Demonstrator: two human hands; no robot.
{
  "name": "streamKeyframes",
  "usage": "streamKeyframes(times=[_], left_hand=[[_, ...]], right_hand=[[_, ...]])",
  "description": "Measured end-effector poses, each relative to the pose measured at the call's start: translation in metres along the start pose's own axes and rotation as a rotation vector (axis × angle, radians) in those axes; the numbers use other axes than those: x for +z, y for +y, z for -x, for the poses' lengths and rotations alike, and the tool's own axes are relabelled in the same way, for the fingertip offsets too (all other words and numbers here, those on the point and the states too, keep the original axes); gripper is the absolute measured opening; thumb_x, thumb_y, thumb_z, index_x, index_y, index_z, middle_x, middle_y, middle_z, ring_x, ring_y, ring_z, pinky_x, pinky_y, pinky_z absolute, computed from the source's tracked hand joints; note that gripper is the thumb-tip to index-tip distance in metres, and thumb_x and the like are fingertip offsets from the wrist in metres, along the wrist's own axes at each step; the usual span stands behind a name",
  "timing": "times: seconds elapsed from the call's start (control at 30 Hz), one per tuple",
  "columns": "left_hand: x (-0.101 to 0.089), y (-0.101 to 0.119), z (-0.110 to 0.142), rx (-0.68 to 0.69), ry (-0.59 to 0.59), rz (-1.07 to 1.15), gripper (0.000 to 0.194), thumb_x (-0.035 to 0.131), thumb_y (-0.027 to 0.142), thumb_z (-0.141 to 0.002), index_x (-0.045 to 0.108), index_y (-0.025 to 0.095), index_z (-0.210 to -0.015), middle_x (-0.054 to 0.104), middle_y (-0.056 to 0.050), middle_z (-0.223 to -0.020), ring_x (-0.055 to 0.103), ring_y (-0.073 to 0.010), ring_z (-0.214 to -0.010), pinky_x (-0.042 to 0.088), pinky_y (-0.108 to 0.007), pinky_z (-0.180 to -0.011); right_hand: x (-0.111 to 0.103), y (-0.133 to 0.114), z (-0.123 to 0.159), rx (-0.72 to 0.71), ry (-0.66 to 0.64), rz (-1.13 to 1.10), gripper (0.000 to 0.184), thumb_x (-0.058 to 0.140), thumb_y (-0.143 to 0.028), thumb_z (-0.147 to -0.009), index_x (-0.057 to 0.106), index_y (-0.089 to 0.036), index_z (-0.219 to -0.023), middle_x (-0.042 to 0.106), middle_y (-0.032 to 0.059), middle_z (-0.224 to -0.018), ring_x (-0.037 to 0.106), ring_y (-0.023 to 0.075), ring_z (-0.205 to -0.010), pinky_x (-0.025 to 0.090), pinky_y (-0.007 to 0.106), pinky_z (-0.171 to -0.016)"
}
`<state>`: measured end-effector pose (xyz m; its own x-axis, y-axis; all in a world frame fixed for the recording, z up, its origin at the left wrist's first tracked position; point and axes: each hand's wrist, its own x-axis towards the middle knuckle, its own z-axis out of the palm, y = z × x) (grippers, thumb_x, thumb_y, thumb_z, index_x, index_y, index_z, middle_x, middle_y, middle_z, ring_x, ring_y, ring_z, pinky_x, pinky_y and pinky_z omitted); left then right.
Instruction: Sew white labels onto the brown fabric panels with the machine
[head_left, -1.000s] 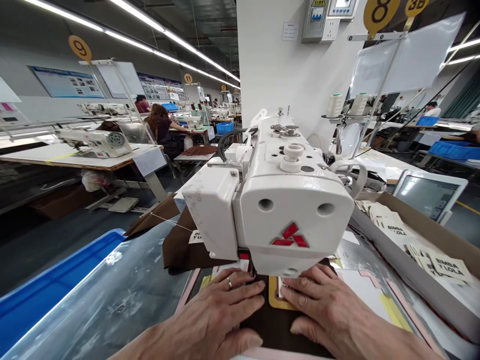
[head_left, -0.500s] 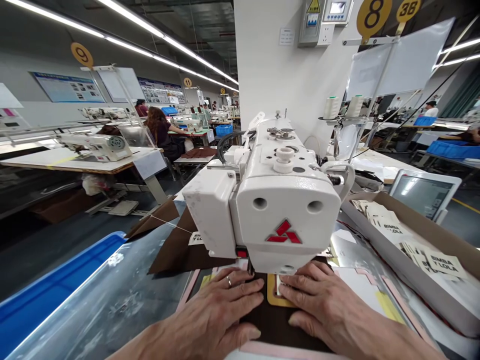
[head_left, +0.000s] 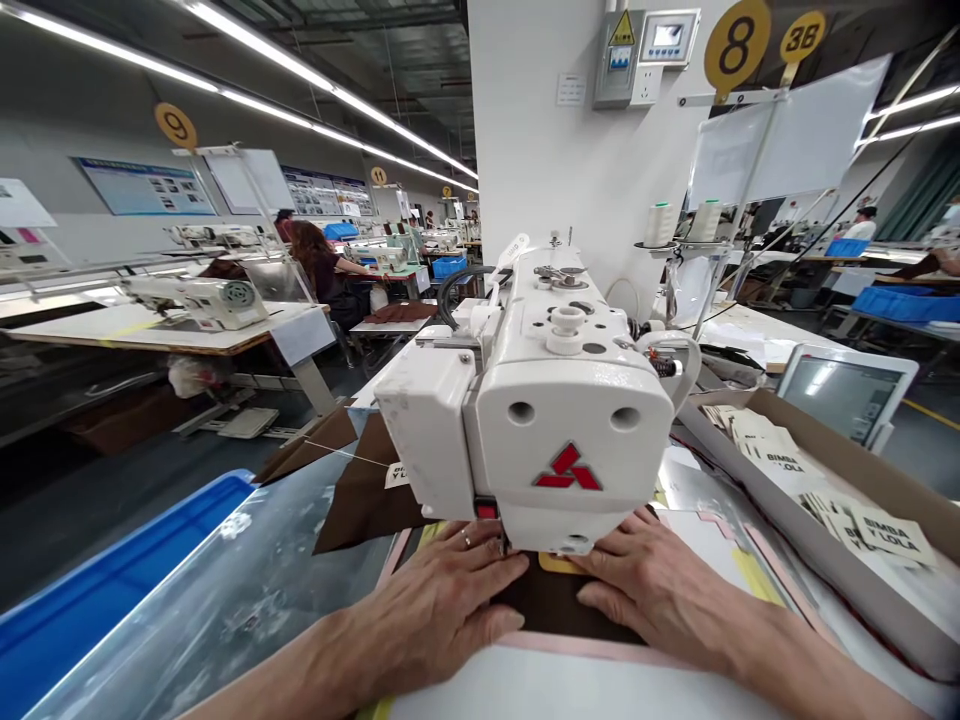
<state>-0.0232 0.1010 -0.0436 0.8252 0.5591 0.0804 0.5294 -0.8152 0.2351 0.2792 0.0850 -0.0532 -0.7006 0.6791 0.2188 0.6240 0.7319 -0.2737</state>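
Observation:
A white sewing machine (head_left: 574, 425) with a red three-diamond mark stands in front of me. Under its head lies a piece of dark brown fabric (head_left: 551, 605). My left hand (head_left: 442, 600) rests flat on the fabric's left side, fingers stretched and the ring finger wearing a ring. On the other side my right hand (head_left: 652, 590) presses down with its fingers spread, their tips partly hidden beneath the machine head. Between the two hands a yellow frame piece (head_left: 559, 564) shows only its near edge. The needle area is hidden by the machine.
To the right, a cardboard box (head_left: 817, 520) holds several printed labels (head_left: 885, 530). A tablet-like screen (head_left: 847, 400) stands behind it. At left are more brown fabric (head_left: 360, 490) and a blue bin (head_left: 127, 560). Thread cones (head_left: 660, 225) stand behind. A person (head_left: 319, 265) sits farther back.
Both hands have slid forward with the brown fabric, deeper under the machine head. The yellow frame piece has gone mostly out of sight, and more white surface shows near me.

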Motion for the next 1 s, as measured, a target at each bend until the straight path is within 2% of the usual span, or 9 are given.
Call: streamKeyframes(times=[0.27, 0.4, 0.53, 0.7, 0.77, 0.87, 0.93, 1.0], left_hand=[[0.01, -0.004, 0.008, 0.012, 0.014, -0.032, 0.046, 0.063, 0.03, -0.106, 0.056, 0.025, -0.151, 0.061, -0.005, -0.15, 0.052, -0.0315, -0.145, 0.037, -0.049, -0.126], [0.013, -0.005, 0.01, 0.02, 0.069, -0.041, 0.047, 0.066, 0.028, -0.104, 0.057, 0.025, -0.15, 0.062, -0.004, -0.15, 0.054, -0.0309, -0.143, 0.039, -0.048, -0.125], [0.009, -0.002, 0.008, 0.026, 0.064, -0.062, 0.045, 0.067, 0.028, -0.104, 0.061, 0.022, -0.147, 0.063, -0.006, -0.148, 0.058, -0.0317, -0.14, 0.042, -0.048, -0.124], [0.005, 0.001, 0.01, 0.014, 0.054, -0.068, 0.045, 0.065, 0.032, -0.106, 0.06, 0.02, -0.149, 0.06, -0.007, -0.151, 0.055, -0.0338, -0.142, 0.043, -0.052, -0.123], [0.004, 0.001, 0.02, 0.001, 0.033, -0.071, 0.045, 0.062, 0.032, -0.107, 0.058, 0.022, -0.151, 0.057, -0.006, -0.154, 0.052, -0.0336, -0.145, 0.042, -0.053, -0.124], [0.0, 0.001, 0.047, -0.047, 0.028, -0.068, 0.049, 0.064, 0.032, -0.105, 0.056, 0.025, -0.153, 0.051, -0.005, -0.159, 0.048, -0.0322, -0.148, 0.044, -0.049, -0.123], [-0.003, 0.003, 0.068, -0.069, 0.013, -0.087, 0.053, 0.067, 0.033, -0.104, 0.054, 0.027, -0.155, 0.048, -0.005, -0.161, 0.046, -0.0321, -0.149, 0.045, -0.047, -0.122], [-0.008, 0.004, 0.086, -0.066, -0.032, -0.122, 0.055, 0.067, 0.036, -0.105, 0.052, 0.027, -0.156, 0.046, -0.004, -0.162, 0.045, -0.0318, -0.15, 0.046, -0.046, -0.122]], right_hand=[[0.005, -0.001, 0.003, 0.003, 0.014, 0.029, 0.028, 0.054, -0.039, -0.112, 0.07, -0.023, -0.13, 0.075, 0.0039, -0.115, 0.063, 0.022, -0.101, 0.044, 0.04, -0.1], [0.005, 0.0, 0.004, 0.0, 0.005, 0.026, 0.029, 0.056, -0.038, -0.111, 0.068, -0.024, -0.133, 0.074, 0.0038, -0.121, 0.062, 0.0232, -0.112, 0.045, 0.041, -0.104], [0.005, 0.002, 0.008, -0.017, 0.003, 0.032, 0.035, 0.057, -0.036, -0.11, 0.064, -0.023, -0.141, 0.071, 0.005, -0.133, 0.061, 0.0242, -0.123, 0.046, 0.043, -0.111], [0.002, 0.001, 0.028, -0.04, 0.129, 0.147, 0.037, 0.057, -0.03, -0.109, 0.064, -0.02, -0.144, 0.07, 0.0086, -0.14, 0.063, 0.0269, -0.128, 0.052, 0.045, -0.111], [-0.001, -0.001, 0.041, -0.054, 0.163, 0.215, 0.037, 0.058, -0.029, -0.108, 0.065, -0.019, -0.143, 0.07, 0.0092, -0.141, 0.065, 0.0275, -0.127, 0.055, 0.045, -0.109], [-0.002, 0.0, 0.067, -0.089, 0.207, 0.309, 0.033, 0.06, -0.033, -0.106, 0.07, -0.023, -0.136, 0.073, 0.0064, -0.136, 0.072, 0.0279, -0.118, 0.063, 0.042, -0.098], [0.001, 0.003, 0.086, -0.116, 0.258, 0.341, 0.032, 0.059, -0.035, -0.105, 0.071, -0.025, -0.134, 0.074, 0.0036, -0.135, 0.075, 0.0279, -0.113, 0.066, 0.04, -0.091], [0.009, 0.008, 0.104, -0.132, 0.285, 0.365, 0.036, 0.062, -0.035, -0.103, 0.068, -0.026, -0.138, 0.073, 0.0016, -0.136, 0.075, 0.0279, -0.113, 0.066, 0.038, -0.091]])
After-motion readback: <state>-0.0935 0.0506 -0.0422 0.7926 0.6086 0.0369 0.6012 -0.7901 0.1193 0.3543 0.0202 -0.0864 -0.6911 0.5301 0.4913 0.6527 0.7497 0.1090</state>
